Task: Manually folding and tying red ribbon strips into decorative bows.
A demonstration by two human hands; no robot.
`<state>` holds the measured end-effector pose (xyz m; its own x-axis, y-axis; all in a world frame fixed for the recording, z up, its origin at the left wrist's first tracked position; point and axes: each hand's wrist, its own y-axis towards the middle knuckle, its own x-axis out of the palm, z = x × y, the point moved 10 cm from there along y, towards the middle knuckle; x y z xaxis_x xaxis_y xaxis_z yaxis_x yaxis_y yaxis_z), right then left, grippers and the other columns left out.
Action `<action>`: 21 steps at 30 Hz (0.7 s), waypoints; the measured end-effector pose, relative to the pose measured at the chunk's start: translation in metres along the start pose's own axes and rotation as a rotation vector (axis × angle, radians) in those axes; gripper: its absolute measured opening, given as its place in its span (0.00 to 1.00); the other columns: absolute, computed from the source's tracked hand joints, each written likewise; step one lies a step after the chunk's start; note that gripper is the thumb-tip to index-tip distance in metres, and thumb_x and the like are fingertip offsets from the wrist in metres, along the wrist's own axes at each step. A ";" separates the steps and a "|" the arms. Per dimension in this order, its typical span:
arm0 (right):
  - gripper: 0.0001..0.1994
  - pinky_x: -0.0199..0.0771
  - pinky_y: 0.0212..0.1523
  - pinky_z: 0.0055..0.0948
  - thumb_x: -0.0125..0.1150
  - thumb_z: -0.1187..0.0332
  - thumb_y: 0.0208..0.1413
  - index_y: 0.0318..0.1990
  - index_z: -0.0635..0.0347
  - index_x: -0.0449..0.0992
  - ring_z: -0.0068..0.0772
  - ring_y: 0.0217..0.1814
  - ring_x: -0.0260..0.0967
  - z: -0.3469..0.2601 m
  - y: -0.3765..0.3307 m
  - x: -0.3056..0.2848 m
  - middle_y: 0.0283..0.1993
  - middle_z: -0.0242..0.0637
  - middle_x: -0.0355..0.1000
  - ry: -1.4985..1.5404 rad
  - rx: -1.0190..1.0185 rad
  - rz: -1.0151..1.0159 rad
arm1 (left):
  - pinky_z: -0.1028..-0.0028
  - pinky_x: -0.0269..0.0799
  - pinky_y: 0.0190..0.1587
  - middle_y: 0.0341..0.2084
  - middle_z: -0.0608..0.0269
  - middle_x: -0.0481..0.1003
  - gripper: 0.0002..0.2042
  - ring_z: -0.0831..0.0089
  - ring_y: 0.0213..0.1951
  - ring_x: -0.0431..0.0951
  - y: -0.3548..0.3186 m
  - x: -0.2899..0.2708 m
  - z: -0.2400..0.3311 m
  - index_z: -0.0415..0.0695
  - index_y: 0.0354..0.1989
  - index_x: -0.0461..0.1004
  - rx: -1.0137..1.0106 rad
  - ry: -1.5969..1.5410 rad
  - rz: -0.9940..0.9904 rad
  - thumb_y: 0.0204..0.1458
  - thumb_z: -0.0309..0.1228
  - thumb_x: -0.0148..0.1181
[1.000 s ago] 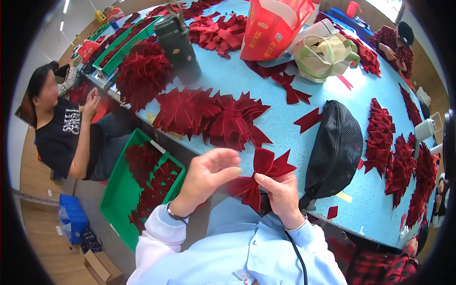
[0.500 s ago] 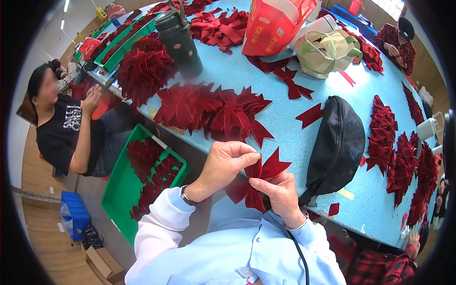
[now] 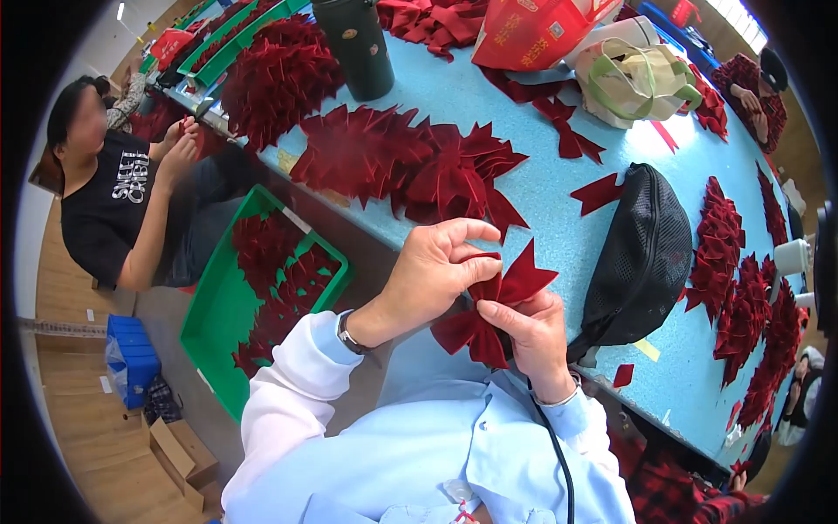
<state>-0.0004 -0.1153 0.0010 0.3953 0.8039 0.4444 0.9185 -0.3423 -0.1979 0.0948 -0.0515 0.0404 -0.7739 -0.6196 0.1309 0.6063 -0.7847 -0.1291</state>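
Note:
A dark red velvet bow (image 3: pixel 476 336) with pointed tails is held up in front of my body, at the table's near edge. My right hand (image 3: pixel 534 336) grips it from the right, its thumb pressed flat over the middle. At the bow's upper left, my left hand (image 3: pixel 432 272) pinches the fabric with the thumb against a bent finger. The left index finger is raised away from the thumb. What lies behind the thumbs is hidden. Just beyond my hands, a row of finished-looking red bows (image 3: pixel 449 179) lies on the light blue table (image 3: pixel 532 196).
A black mesh bag (image 3: pixel 637 258) stands right of my hands. Further back are a dark green flask (image 3: pixel 356 48), a red paper bag (image 3: pixel 537 35) and a cream tote (image 3: pixel 633 83). A green crate (image 3: pixel 205 319) with bows sits lower left, near a seated person (image 3: pixel 113 192). More bow piles line the right side.
My left index finger has lifted away from the thumb. The bow remains between both hands. The view has shifted, and the seated person's hands have come down and forward.

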 end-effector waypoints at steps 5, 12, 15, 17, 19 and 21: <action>0.08 0.72 0.37 0.23 0.61 0.78 0.48 0.38 0.67 0.75 0.23 0.34 0.72 0.001 0.003 -0.005 0.35 0.37 0.75 0.091 -0.010 0.040 | 0.79 0.71 0.42 0.32 0.59 0.77 0.16 0.78 0.35 0.76 -0.001 -0.021 0.002 0.33 0.47 0.67 0.079 -0.049 0.156 0.50 0.22 0.59; 0.07 0.69 0.32 0.19 0.61 0.77 0.49 0.37 0.66 0.76 0.22 0.30 0.71 -0.012 0.003 -0.018 0.33 0.37 0.75 0.114 -0.115 0.116 | 0.80 0.70 0.39 0.29 0.61 0.77 0.11 0.78 0.32 0.76 -0.038 -0.012 -0.051 0.34 0.41 0.72 -0.246 -0.145 -0.040 0.50 0.24 0.60; 0.06 0.67 0.30 0.18 0.61 0.76 0.49 0.36 0.65 0.76 0.22 0.28 0.70 -0.013 0.004 -0.017 0.31 0.36 0.75 0.107 -0.135 0.129 | 0.80 0.71 0.36 0.28 0.62 0.77 0.09 0.79 0.30 0.75 -0.046 -0.002 -0.055 0.35 0.36 0.74 -0.270 -0.121 -0.139 0.49 0.26 0.61; 0.05 0.67 0.28 0.18 0.60 0.76 0.50 0.35 0.65 0.76 0.21 0.26 0.69 -0.014 0.001 -0.020 0.29 0.35 0.74 0.122 -0.139 0.158 | 0.80 0.71 0.34 0.26 0.64 0.77 0.08 0.80 0.29 0.75 -0.049 -0.001 -0.052 0.35 0.32 0.76 -0.265 -0.118 -0.115 0.48 0.28 0.63; 0.04 0.66 0.28 0.18 0.60 0.76 0.50 0.34 0.64 0.76 0.21 0.26 0.68 -0.017 0.005 -0.022 0.28 0.35 0.74 0.128 -0.150 0.165 | 0.80 0.71 0.35 0.27 0.64 0.77 0.08 0.80 0.29 0.75 -0.054 -0.004 -0.052 0.35 0.33 0.76 -0.258 -0.082 -0.157 0.48 0.28 0.63; 0.02 0.66 0.28 0.18 0.60 0.76 0.51 0.32 0.64 0.76 0.21 0.25 0.68 -0.023 0.008 -0.028 0.27 0.34 0.74 0.156 -0.170 0.212 | 0.80 0.71 0.36 0.27 0.64 0.77 0.07 0.80 0.30 0.75 -0.060 -0.004 -0.054 0.36 0.34 0.76 -0.278 -0.025 -0.254 0.48 0.27 0.62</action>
<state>-0.0043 -0.1521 0.0072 0.5627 0.6257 0.5403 0.7982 -0.5814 -0.1579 0.0517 -0.0013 -0.0056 -0.8866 -0.4086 0.2170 0.3198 -0.8802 -0.3507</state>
